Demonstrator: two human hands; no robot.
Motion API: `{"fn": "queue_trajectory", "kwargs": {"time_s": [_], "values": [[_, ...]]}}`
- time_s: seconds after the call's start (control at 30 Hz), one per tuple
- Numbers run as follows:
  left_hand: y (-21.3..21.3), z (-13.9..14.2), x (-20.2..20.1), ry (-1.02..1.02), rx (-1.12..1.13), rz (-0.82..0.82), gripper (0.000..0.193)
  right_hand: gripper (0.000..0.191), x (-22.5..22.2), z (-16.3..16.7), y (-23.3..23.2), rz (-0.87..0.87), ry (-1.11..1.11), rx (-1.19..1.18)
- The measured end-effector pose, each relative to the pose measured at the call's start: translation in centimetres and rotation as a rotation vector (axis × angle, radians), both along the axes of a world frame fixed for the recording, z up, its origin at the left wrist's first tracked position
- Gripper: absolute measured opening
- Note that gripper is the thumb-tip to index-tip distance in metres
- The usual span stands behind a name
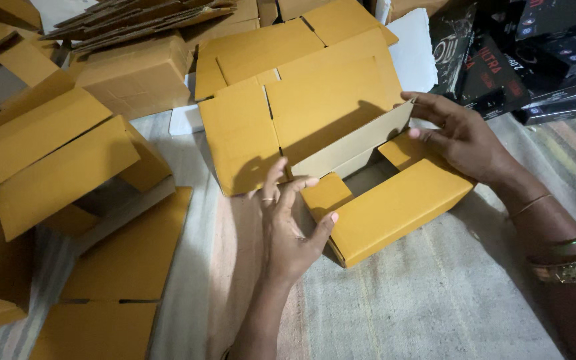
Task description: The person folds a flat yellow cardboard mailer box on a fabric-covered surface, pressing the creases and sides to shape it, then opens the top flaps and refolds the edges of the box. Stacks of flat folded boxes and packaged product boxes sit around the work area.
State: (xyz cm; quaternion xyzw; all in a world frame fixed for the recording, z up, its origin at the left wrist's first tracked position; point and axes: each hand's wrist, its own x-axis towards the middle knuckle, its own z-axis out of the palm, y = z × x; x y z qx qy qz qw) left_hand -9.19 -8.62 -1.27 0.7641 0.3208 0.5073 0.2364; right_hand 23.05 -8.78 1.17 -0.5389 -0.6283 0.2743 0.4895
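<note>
The open carton (368, 200) in the middle is mustard yellow on its outer faces and flaps, and a paler greyish tan on its inner wall. The stacked and flattened cartons (55, 147) at the left and far side share the same mustard yellow. The mat (435, 300) beneath shows faint stripes of grey, beige and pale pink, with greenish bands at the right. The packages (521, 60) at the far right are glossy black with red and white print. The bangles (571, 267) on the right wrist are gold with green.
</note>
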Motion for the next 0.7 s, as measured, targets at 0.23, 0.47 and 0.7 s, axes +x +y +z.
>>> {"fn": "queue_trajectory", "kwargs": {"time_s": [0.23, 0.47, 0.7], "values": [[-0.5, 0.6, 0.1, 0.111, -0.134, -0.022, 0.066, 0.024, 0.2, -0.7, 0.5, -0.095, 0.198, 0.007], [-0.4, 0.6, 0.0, 0.124, -0.127, -0.036, 0.064, 0.03, -0.4, 1.1, -0.3, -0.221, 0.116, -0.05], [0.1, -0.1, 0.0, 0.033, -0.041, -0.104, 0.025, 0.027, 0.3, 1.8, -0.7, -0.241, 0.006, -0.17]]}}
